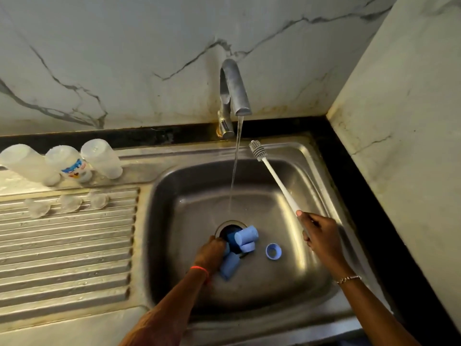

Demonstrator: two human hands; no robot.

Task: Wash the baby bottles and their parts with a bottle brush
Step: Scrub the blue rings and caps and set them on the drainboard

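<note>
Left hand (212, 253) reaches down by the sink (311, 171) drain, fingers curled around a blue cap (228, 267). Right hand (321, 236) grips the brush (274, 176) handle, bristles angled up near the running tap (234, 88). More caps (247, 236) and a ring (273, 251) lie nearby; clear bottles (67, 162) stand inverted on the drainboard.

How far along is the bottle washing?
Roughly midway, by the look of it. Three clear bottles stand inverted on the drainboard with three teats beside them, apparently done. The right hand holds the brush; the left hand reaches among the blue caps. Caps and blue ring remain.
</note>
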